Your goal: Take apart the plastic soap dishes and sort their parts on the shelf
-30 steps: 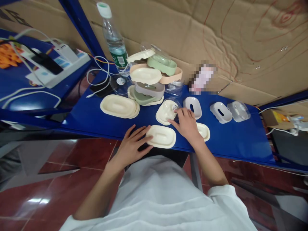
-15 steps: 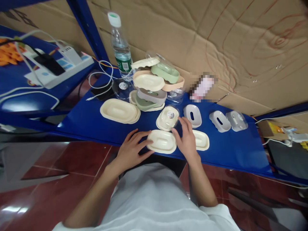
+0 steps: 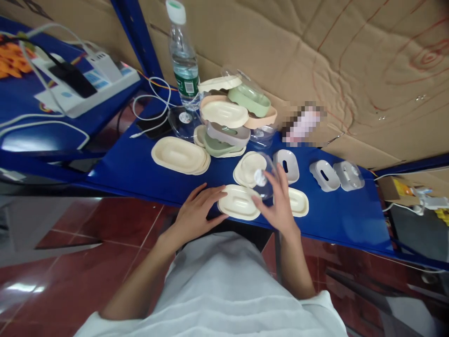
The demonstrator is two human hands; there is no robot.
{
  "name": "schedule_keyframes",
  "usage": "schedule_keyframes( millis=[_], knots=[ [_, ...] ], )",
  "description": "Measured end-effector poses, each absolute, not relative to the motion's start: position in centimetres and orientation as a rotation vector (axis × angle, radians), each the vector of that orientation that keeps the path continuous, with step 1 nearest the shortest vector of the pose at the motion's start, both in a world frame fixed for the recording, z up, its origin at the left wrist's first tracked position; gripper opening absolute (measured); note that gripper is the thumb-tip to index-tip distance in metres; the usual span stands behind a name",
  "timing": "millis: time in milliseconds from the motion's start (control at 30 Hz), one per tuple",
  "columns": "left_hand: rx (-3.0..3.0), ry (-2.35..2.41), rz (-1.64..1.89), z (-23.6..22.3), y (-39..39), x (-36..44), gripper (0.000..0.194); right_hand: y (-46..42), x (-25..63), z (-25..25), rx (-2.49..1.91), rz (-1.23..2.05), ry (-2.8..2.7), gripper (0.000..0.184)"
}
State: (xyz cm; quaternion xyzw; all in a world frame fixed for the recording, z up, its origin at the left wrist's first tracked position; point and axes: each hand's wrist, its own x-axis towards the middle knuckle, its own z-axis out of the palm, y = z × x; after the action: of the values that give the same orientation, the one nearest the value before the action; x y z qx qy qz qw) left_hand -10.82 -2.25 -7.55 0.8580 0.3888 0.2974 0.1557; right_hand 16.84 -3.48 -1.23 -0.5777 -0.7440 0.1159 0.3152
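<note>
Clear cover (image 3: 259,179) in R hand (image 3: 280,209) grip; L hand (image 3: 196,211) grip wide at cream tray (image 3: 239,203)

At the back of the blue worktop (image 3: 340,215), you can see a clear bottle (image 3: 185,63) with a green label, and just beside it a looped white cable (image 3: 138,134). Far to your left there is a white power strip (image 3: 79,108) with a black plug (image 3: 72,80) on it, near some orange pieces (image 3: 12,61). Behind, brown cardboard (image 3: 245,32) carries red curved lines. Below you, the floor (image 3: 119,220) has red tiles.
</note>
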Motion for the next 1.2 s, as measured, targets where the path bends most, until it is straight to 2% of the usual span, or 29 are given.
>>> schedule_keyframes(
  millis=[100, 200, 500, 900, 1200],
  knots=[
    [2.400, 1.143, 0.864, -7.7, -2.2, -10.8, 0.065, -6.8, 17.2, -1.9, -1.341, 0.521, -2.041, 0.071],
    [2.403, 1.141, 0.884, -7.6, -2.2, -10.8, 0.069, -7.6, 17.5, -2.9, -1.295, 0.636, -2.105, 0.072],
    [2.408, 1.100, 0.901, -7.4, -2.2, -11.0, 0.046, -5.5, 18.2, -2.3, -1.198, 0.687, -2.348, 0.067],
    [2.358, 1.124, 0.917, -7.4, -2.3, -10.9, 0.042, -4.9, 17.3, -3.7, -1.178, 0.623, -2.312, 0.054],
    [2.412, 1.146, 0.929, -7.3, -2.3, -10.5, 0.045, -4.8, 18.1, -3.8, -1.136, 0.670, -2.269, 0.057]
  ],
)
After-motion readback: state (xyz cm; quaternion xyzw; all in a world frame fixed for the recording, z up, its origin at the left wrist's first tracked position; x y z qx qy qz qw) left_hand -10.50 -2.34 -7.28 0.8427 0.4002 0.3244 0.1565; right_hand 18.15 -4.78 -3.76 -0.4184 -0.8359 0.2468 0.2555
